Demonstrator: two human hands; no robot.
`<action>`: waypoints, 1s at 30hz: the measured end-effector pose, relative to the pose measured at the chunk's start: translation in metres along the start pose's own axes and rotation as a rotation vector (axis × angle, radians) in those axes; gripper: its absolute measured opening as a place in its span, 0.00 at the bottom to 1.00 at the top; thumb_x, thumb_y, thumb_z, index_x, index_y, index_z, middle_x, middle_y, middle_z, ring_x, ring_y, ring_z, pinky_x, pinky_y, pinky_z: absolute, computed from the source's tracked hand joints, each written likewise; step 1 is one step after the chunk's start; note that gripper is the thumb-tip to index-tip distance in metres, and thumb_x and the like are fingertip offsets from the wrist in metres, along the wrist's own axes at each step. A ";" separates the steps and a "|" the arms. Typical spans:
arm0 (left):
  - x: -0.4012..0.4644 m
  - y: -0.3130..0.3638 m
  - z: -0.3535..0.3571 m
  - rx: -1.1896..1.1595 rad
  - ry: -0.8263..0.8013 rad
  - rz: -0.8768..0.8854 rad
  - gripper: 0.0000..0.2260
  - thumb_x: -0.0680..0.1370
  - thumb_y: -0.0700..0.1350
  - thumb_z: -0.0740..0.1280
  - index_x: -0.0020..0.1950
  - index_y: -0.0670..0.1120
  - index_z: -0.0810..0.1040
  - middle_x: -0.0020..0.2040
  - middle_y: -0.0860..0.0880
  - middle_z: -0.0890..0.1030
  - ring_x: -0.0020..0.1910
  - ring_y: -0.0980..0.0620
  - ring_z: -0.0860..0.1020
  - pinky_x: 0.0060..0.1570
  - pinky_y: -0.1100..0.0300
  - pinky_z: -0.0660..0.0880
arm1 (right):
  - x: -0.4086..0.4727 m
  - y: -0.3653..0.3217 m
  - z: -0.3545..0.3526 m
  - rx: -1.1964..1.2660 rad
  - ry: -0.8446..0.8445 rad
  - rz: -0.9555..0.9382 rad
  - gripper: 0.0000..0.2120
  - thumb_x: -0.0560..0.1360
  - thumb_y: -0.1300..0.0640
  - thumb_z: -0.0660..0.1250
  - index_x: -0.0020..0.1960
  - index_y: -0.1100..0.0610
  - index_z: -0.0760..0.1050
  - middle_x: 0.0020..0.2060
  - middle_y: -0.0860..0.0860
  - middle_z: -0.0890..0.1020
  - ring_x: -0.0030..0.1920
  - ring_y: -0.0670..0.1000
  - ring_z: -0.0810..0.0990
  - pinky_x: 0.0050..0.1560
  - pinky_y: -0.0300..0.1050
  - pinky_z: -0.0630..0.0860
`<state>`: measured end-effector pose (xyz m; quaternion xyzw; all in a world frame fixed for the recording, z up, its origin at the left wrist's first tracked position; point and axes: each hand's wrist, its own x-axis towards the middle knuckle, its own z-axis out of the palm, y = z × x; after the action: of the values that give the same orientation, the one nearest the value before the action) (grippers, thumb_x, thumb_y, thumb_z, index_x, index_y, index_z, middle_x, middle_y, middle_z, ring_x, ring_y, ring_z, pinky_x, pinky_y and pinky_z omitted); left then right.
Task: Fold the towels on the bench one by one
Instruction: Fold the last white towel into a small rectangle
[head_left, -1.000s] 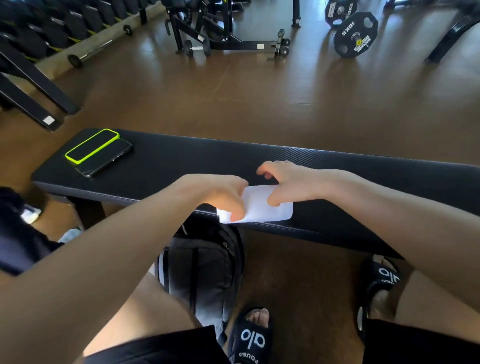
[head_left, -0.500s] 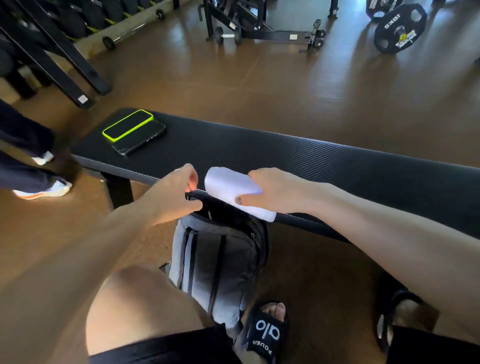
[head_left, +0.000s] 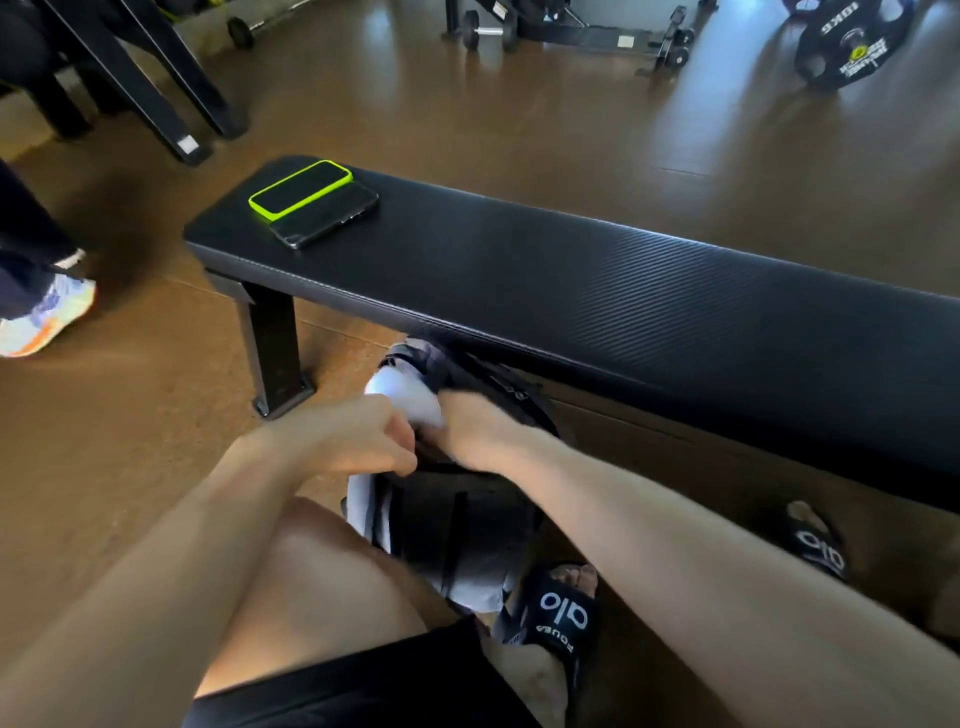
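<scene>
Sneaker (head_left: 41, 317) at far left on the floor. Two phones (head_left: 311, 202) on the bench's (head_left: 571, 291) left end. Below the bench's near edge, left hand (head_left: 348, 439) curled, gripping the bag's (head_left: 457, 525) opening. White towel (head_left: 410, 400) at the bag mouth, off the bench, held by right hand (head_left: 478, 436). Sandals (head_left: 561, 613) near right.

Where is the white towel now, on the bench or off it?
Off it. The folded towel sits at the backpack's open top below the bench, between the left hand and right hand.
</scene>
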<state>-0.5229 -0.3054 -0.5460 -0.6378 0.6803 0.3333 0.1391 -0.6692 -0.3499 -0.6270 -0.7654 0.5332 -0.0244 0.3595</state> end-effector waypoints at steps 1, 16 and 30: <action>-0.003 -0.002 0.000 -0.013 0.000 -0.010 0.05 0.66 0.54 0.68 0.37 0.62 0.84 0.42 0.54 0.84 0.45 0.52 0.81 0.51 0.50 0.80 | 0.004 -0.001 0.018 -0.027 -0.076 0.047 0.16 0.81 0.51 0.61 0.63 0.57 0.77 0.57 0.58 0.83 0.56 0.59 0.82 0.50 0.46 0.76; 0.071 -0.027 0.001 -0.062 0.222 -0.272 0.35 0.74 0.46 0.74 0.75 0.42 0.60 0.69 0.39 0.67 0.64 0.38 0.71 0.52 0.49 0.75 | -0.046 0.000 0.028 -0.132 0.038 0.014 0.14 0.83 0.56 0.57 0.67 0.58 0.69 0.62 0.58 0.76 0.59 0.60 0.79 0.57 0.55 0.77; 0.095 0.022 0.006 0.340 0.220 -0.007 0.24 0.72 0.53 0.71 0.65 0.45 0.74 0.58 0.43 0.78 0.62 0.40 0.75 0.52 0.52 0.73 | -0.105 0.049 0.016 0.753 0.306 0.582 0.17 0.71 0.46 0.71 0.52 0.53 0.68 0.53 0.54 0.75 0.49 0.53 0.78 0.45 0.48 0.75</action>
<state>-0.5596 -0.3759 -0.6031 -0.6401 0.7355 0.1412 0.1710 -0.7468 -0.2621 -0.6305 -0.3897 0.7256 -0.2260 0.5202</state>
